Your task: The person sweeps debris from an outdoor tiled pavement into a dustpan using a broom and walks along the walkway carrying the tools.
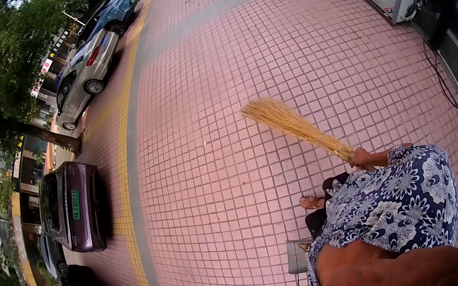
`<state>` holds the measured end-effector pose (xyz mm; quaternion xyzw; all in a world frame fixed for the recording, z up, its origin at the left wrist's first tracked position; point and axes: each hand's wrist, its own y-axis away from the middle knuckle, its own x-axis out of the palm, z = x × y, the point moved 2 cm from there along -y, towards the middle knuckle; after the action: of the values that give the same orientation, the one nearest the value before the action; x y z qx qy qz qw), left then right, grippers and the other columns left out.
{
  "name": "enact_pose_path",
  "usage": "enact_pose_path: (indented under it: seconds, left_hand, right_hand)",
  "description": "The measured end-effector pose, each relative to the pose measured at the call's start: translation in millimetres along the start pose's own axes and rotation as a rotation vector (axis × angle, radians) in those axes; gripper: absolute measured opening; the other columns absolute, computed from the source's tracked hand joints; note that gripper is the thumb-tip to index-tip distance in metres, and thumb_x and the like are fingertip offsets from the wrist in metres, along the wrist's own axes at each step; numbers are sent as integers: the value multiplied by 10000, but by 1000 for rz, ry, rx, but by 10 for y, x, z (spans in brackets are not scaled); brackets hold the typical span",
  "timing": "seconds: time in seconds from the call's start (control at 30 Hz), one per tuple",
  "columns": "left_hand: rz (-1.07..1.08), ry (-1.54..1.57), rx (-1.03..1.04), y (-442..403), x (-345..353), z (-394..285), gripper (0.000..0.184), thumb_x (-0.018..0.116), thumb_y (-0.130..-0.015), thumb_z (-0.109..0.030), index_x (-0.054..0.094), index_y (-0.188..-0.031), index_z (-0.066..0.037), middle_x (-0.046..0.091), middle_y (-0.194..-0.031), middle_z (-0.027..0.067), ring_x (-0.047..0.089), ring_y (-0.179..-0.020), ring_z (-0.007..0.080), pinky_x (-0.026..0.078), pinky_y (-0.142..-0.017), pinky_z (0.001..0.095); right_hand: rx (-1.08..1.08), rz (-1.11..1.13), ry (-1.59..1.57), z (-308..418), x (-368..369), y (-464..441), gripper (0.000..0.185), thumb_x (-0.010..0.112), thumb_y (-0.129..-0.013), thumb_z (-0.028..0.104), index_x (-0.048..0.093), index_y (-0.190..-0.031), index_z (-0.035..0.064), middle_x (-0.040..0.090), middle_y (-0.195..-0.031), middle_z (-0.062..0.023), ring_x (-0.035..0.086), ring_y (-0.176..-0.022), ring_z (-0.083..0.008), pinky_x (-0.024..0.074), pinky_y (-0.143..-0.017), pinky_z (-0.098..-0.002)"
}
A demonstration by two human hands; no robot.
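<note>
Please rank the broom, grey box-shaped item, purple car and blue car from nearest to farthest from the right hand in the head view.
1. Broom: held in the right hand.
2. Grey box-shaped item: lower in view, near the feet.
3. Purple car: left in view.
4. Blue car: upper left, farther off.

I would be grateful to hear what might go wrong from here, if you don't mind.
The straw broom is held by its narrow end in the right hand, so its long brush could twist in that grip if the tips catch. The black cable hanging loose by the wall might snag the broom or a foot if the work moves that way. The open sandal could leave the toes exposed to a knock.
</note>
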<state>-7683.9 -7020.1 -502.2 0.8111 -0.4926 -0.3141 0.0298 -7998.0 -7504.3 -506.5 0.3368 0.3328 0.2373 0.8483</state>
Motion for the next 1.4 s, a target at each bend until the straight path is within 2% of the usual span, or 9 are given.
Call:
enact_pose_path:
  seconds: [0.17,0.4,0.47,0.77,0.93,1.1,1.2,1.27,1.4]
  left_hand:
    - [62,-40,50,-1015,571,-695,144,606,-844,-112,538,-888,7,520,-656,93,479,-474,213,363,-413,382]
    - [130,-51,96,-2420,1681,-1542,155,611,-839,-113,546,-902,13,531,-661,99,486,-475,216,369,-409,381]
    - [138,-71,101,-2838,2008,-1842,158,612,-838,-113,548,-906,15,534,-663,101,489,-475,216,371,-408,381]
    - [86,-50,42,-4407,3072,-3131,175,618,-833,-115,557,-923,22,547,-669,108,498,-476,219,380,-403,380]
    - [-98,-9,-36,-4565,3055,-3681,185,622,-830,-115,563,-933,27,555,-673,113,504,-477,221,384,-400,379]
    - [-265,88,-127,-4790,3720,-4338,196,625,-827,-116,568,-943,31,562,-677,117,509,-477,222,389,-397,378]
    - [-299,191,-142,-5247,4303,-4667,202,627,-825,-116,571,-949,33,567,-679,120,512,-478,223,392,-395,378]
    - [-345,113,-128,-4778,5296,-5383,156,579,-854,-100,544,-886,49,520,-650,88,484,-461,202,361,-397,363]
    - [-350,133,-146,-5809,5909,-6346,105,539,-863,-61,497,-842,33,468,-612,48,437,-437,173,326,-392,355]
  right_hand:
    - [25,-57,-7,523,600,-67,195,786,-675,120,699,-749,-39,646,-611,-113,601,-449,-203,497,-402,-350]
    - [55,-182,-35,1569,1719,-699,175,748,-772,151,689,-711,-2,628,-585,-85,556,-410,-170,450,-369,-330]
    - [58,-211,-37,1895,2097,-1103,185,757,-730,144,700,-728,-32,646,-596,-115,596,-430,-200,493,-389,-355]
    - [26,-255,25,4237,3374,-2193,184,744,-709,123,682,-698,-50,665,-600,-121,633,-449,-238,504,-409,-381]
    - [51,-61,-198,5457,3449,-3021,203,746,-718,67,587,-622,-13,565,-526,-120,549,-398,-231,452,-365,-415]
    - [25,59,-221,6694,3716,-3938,204,702,-758,71,567,-632,-15,445,-480,-56,446,-357,-189,382,-334,-376]
    - [36,62,-198,7255,4113,-4539,213,693,-773,91,573,-637,-21,459,-481,-65,477,-367,-210,384,-333,-380]
    - [65,102,-101,7670,3905,-5520,166,705,-764,92,617,-699,-32,535,-531,-93,519,-396,-220,405,-361,-386]
    - [-121,-40,182,8442,4729,-5802,255,751,-753,170,662,-758,-69,652,-622,-179,628,-504,-294,481,-462,-414]
